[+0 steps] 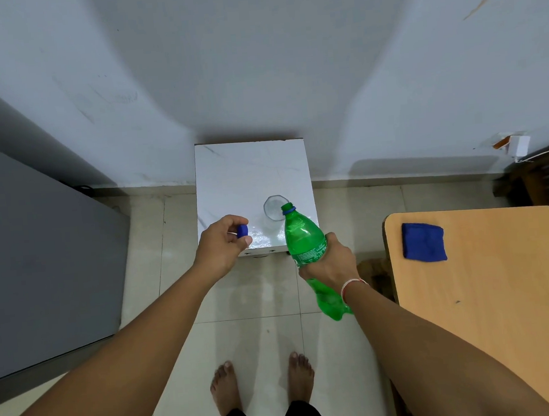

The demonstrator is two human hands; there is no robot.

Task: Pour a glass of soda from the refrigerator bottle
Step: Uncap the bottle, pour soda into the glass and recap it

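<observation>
Right hand tilts bottle, mouth hiding glass rim.

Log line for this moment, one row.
stage: pouring | right hand: tilted green bottle, mouth at glass rim | left hand: blue cap | glass: on white stand

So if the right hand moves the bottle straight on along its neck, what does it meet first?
Most likely the glass: the green bottle in the right hand points its open mouth at the rim, though depth is unclear.
</observation>
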